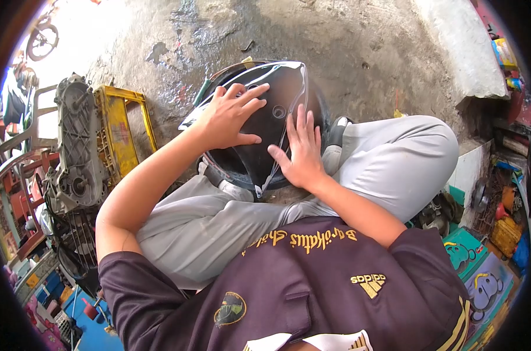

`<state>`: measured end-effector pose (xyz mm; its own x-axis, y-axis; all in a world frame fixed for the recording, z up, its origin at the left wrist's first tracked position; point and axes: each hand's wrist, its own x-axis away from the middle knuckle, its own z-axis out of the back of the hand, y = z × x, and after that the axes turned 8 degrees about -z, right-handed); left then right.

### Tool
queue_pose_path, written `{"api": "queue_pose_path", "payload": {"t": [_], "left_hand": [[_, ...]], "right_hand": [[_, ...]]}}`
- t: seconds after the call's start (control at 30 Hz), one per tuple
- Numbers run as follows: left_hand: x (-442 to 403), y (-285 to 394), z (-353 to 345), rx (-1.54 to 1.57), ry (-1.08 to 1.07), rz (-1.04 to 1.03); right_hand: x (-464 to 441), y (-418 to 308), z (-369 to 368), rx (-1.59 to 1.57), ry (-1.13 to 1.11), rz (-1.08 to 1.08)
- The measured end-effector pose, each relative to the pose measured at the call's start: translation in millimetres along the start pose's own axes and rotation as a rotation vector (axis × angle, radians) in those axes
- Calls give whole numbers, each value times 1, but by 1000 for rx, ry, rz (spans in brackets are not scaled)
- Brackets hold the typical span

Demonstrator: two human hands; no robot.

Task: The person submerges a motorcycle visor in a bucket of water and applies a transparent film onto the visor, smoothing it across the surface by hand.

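Headlamp housing [265, 126], black, clear-rimmed and probably from a motorcycle, sits between the person's feet [333, 158], low over the concrete floor [365, 52], its support unclear, well in from the floor's right edge along the pale ledge [461, 58]. Left hand [227, 117] lies open with spread, slightly bent fingers and right hand [303, 158] open and flatter, both on its face, gripping nothing. It should handle light, stiff, slick and easily scratched, best held by opposite rim sides; its narrow tip points toward the person's body, the long axis seemingly running outward, slightly askew
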<state>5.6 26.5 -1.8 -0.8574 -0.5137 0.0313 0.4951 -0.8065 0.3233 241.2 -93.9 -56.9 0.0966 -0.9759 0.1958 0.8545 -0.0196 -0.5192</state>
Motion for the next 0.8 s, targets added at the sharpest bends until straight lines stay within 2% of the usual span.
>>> {"api": "queue_pose_path", "payload": {"t": [0.1, 0.17, 0.27, 0.37, 0.5, 0.67, 0.8], "left_hand": [[0, 4, 0, 8, -15, 3], [-3, 7, 7, 20, -86, 62], [-1, 5, 7, 82, -82, 60], [-5, 7, 10, 58, -96, 74], [-3, 6, 9, 44, -92, 69], [-7, 8, 14, 28, -118, 78], [-8, 11, 15, 46, -156, 79]], "right_hand": [[-28, 5, 1, -62, 123, 1], [-14, 7, -4, -93, 97, 33], [-9, 6, -3, -124, 64, 88], [-35, 10, 1, -98, 155, 47], [-6, 8, -3, -159, 54, 119], [-21, 13, -4, -118, 85, 63], [-10, 13, -4, -123, 49, 129]]}}
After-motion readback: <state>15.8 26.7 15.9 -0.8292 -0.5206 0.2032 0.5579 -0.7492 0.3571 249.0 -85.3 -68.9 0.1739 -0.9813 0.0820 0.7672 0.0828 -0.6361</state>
